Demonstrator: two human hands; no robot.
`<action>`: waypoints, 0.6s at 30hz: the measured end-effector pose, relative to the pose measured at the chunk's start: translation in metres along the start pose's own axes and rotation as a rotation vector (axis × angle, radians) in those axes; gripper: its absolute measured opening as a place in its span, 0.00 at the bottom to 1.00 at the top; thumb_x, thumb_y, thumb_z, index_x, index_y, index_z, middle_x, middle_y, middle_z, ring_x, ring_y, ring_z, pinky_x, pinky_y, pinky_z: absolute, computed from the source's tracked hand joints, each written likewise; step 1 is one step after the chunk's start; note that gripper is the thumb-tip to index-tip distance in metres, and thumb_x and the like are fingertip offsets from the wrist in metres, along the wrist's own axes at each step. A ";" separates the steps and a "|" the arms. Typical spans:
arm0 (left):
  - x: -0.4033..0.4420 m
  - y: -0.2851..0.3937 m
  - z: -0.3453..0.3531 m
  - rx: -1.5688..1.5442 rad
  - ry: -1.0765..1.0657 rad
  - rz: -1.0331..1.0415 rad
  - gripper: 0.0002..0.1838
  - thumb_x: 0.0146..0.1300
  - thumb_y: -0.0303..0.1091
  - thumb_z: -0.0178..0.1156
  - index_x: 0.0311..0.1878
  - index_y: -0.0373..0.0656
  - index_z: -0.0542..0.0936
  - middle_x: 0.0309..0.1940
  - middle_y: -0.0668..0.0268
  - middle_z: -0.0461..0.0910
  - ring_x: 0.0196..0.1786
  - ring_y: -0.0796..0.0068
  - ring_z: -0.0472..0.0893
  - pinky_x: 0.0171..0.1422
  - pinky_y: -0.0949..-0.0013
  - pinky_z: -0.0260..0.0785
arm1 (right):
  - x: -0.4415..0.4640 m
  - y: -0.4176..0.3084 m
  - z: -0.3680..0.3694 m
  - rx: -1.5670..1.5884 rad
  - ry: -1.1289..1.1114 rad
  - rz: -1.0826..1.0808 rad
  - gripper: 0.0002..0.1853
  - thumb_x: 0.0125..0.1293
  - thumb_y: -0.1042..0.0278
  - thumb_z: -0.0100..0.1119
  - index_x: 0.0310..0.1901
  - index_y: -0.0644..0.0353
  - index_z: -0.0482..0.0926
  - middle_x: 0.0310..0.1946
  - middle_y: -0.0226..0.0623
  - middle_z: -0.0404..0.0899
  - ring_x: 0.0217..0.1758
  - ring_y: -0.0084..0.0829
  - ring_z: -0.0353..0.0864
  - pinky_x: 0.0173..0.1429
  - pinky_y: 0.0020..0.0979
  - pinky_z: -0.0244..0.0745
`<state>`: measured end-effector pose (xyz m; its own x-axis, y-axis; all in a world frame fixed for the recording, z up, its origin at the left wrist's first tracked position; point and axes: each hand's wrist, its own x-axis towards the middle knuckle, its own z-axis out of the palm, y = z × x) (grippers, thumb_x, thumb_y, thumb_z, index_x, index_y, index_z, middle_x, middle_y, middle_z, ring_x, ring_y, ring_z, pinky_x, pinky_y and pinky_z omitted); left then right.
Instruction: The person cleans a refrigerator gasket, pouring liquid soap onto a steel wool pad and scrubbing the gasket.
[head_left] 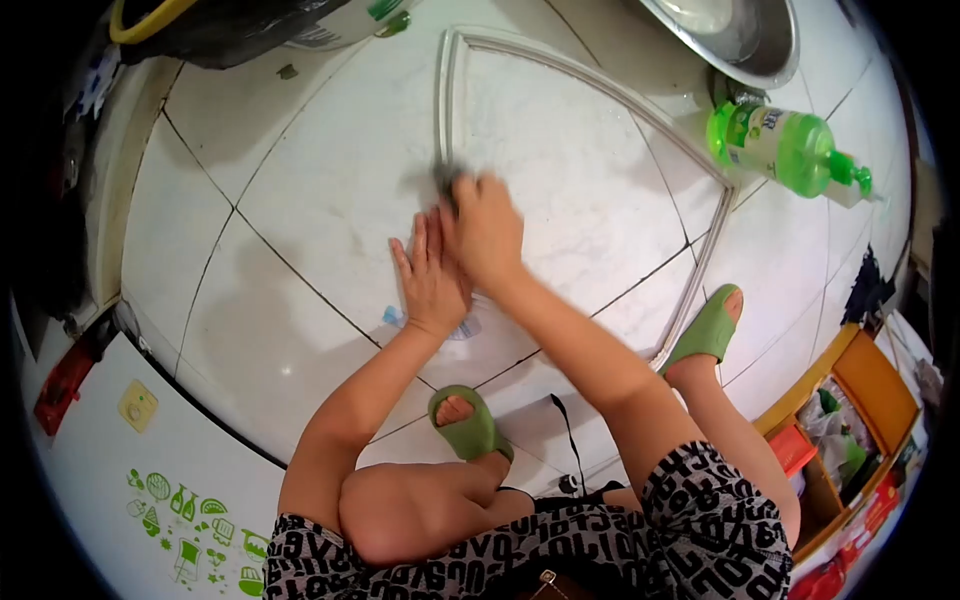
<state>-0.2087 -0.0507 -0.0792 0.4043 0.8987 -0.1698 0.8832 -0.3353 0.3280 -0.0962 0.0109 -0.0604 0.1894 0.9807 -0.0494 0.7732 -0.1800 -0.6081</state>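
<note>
Though blurry, right hand [486, 228] at strip [444, 100].

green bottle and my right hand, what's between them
In the head view, from the right hand toward the bottle: bare tile floor, then one side of the pale frame, close by the bottle.

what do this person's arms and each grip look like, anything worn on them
The left grip and right grip are bare human hands; no glove or watch shows. The forearms are uncovered too, leading up to short, loose sleeves with a bold black-and-grey, letter-like print.
</note>
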 end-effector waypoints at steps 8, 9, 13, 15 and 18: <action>-0.032 0.003 0.015 0.031 -0.079 0.134 0.33 0.52 0.30 0.52 0.66 0.39 0.66 0.71 0.59 0.59 0.74 0.55 0.56 0.72 0.34 0.40 | 0.150 0.002 0.009 -0.080 0.220 0.037 0.11 0.54 0.67 0.62 0.40 0.53 0.75 0.38 0.44 0.73 0.43 0.47 0.76 0.38 0.46 0.75; -0.037 0.009 0.003 0.088 -0.102 0.220 0.33 0.51 0.31 0.53 0.65 0.42 0.70 0.70 0.62 0.62 0.73 0.57 0.59 0.72 0.36 0.45 | 0.169 -0.006 -0.006 -0.035 0.301 0.117 0.12 0.54 0.67 0.62 0.40 0.52 0.75 0.39 0.44 0.74 0.44 0.47 0.76 0.39 0.47 0.75; -0.047 0.008 -0.008 0.071 -0.020 0.342 0.23 0.51 0.31 0.54 0.54 0.45 0.78 0.65 0.63 0.68 0.69 0.58 0.64 0.72 0.38 0.46 | 0.106 -0.004 -0.018 -0.050 0.095 -0.065 0.14 0.50 0.67 0.65 0.39 0.52 0.74 0.38 0.41 0.73 0.44 0.45 0.76 0.39 0.45 0.75; -0.056 0.001 -0.002 -0.190 0.036 0.283 0.21 0.51 0.32 0.55 0.51 0.45 0.77 0.60 0.60 0.70 0.66 0.57 0.65 0.71 0.39 0.48 | 0.081 0.002 -0.014 -0.042 -0.001 -0.026 0.13 0.49 0.68 0.65 0.36 0.54 0.73 0.37 0.40 0.73 0.43 0.44 0.76 0.39 0.44 0.74; -0.069 -0.014 0.021 -0.478 0.241 0.246 0.17 0.51 0.34 0.57 0.46 0.45 0.75 0.52 0.56 0.72 0.61 0.54 0.67 0.67 0.42 0.51 | 0.027 0.005 -0.018 0.045 -0.030 -0.097 0.15 0.45 0.70 0.66 0.34 0.54 0.71 0.33 0.38 0.69 0.40 0.42 0.74 0.35 0.41 0.74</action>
<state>-0.2439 -0.1145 -0.0919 0.4688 0.8682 0.1625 0.5423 -0.4281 0.7230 -0.0762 0.0355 -0.0511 0.0967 0.9952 -0.0117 0.7587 -0.0813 -0.6463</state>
